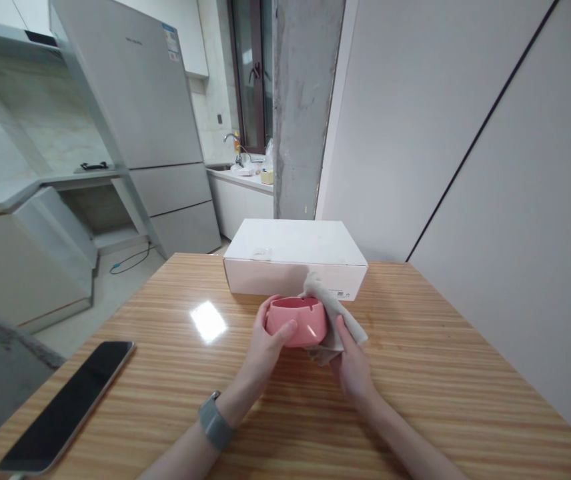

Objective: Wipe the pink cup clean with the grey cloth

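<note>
A small glossy pink container (299, 325) with notches in its rim is held above the table, its opening facing up. My left hand (271, 337) is closed around its left side, with the thumb pressed on the front wall. In my right hand (351, 365) is a light grey cloth (334, 319), gripped between thumb and fingers. The cloth lies against the container's right side, and one end of it sticks up past the rim. Its folds hide part of that side and some of my right fingers.
Just behind my hands a white cardboard box (295, 243) stands on the wood-grain table (440, 387). A dark-screened phone (68, 407) lies at the left, a cable at its near end. Past the table are a fridge (150, 100), a concrete column (305, 107) and a sink counter.
</note>
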A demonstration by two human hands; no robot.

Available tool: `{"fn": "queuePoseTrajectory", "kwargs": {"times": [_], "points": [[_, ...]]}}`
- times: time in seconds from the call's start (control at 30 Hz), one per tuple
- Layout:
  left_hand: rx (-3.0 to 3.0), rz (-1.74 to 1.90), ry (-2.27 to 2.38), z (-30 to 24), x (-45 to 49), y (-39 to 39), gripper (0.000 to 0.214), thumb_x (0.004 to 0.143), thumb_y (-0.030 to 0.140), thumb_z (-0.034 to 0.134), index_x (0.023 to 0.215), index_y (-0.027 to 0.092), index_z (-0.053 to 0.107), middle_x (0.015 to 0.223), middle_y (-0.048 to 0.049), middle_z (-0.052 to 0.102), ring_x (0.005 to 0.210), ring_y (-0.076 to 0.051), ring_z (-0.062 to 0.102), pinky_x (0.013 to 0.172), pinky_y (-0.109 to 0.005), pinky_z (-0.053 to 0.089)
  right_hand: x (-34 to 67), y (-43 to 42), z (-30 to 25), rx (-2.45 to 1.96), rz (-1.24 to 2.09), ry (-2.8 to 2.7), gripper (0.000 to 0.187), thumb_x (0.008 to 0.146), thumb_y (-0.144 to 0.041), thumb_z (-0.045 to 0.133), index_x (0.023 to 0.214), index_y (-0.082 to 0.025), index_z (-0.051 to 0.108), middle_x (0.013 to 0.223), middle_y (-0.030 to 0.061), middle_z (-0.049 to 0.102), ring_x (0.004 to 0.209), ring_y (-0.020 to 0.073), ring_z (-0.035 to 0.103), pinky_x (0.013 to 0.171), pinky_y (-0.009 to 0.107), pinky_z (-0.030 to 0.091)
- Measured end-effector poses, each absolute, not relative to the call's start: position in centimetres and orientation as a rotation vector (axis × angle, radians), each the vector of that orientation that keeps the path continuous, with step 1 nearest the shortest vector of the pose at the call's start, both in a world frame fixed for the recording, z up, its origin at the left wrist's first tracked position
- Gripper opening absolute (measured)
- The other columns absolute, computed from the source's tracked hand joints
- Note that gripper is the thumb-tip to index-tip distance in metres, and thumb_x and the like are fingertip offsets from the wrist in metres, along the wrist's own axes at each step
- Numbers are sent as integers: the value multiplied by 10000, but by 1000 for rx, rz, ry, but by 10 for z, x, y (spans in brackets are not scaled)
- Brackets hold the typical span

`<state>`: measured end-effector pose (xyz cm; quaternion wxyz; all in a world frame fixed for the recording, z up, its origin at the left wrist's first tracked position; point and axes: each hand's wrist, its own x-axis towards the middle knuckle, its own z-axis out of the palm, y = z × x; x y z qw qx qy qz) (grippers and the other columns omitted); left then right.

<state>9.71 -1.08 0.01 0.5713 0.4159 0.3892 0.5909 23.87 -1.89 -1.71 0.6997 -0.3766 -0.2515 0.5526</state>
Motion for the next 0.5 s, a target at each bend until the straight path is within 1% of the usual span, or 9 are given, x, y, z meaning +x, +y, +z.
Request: {"fn": "queuePoseTrajectory", "kwargs": {"times": [0.1,0.2,0.27,0.33,0.43,0.5], "points": [[955,1404,1014,3,98,-10,740,691,378,752,1314,144,428,1188,-158,622,1039,-260,603,862,-340,485,235,-20,-23,-858,1229,-544,425,713,-466,747,1085,-267,699,1207,-10,683,1279,259,495,1098,415,376],[881,1385,977,2,99,-9,753,719,381,727,1359,157,400,1229,-148,611,1093,-261,588,920,-345,463,235,-19,-26,-847,1203,-597,421,721,-471,738,1085,-264,700,1209,-1,682,1281,258,493,1112,423,355],[763,1350,889,1,99,-8,715,769,397,661,1387,163,386,1286,-136,586,1171,-261,551,974,-348,431,238,-16,-26,-836,1172,-637,435,740,-476,717,1116,-260,688,1202,6,685,1267,256,509,1092,419,384],[678,1299,809,0,98,-8,671,795,378,620,1391,162,400,1320,-126,570,1228,-265,513,1008,-354,405,243,-13,-26,-845,1138,-658,446,747,-485,702,1125,-250,685,1167,13,702,1236,262,538,1051,414,432],[742,1246,765,2,97,-10,663,766,319,681,1365,148,453,1305,-134,587,1241,-282,504,1015,-358,394,250,-8,-23,-870,1130,-662,410,756,-490,685,1079,-239,704,1099,17,730,1173,265,589,989,385,486],[820,1224,745,3,96,-12,710,737,313,731,1368,143,454,1294,-147,594,1230,-292,510,1003,-363,403,252,-8,-20,-866,1158,-664,375,765,-493,672,1031,-232,720,1053,23,745,1133,263,617,954,361,506]]}}
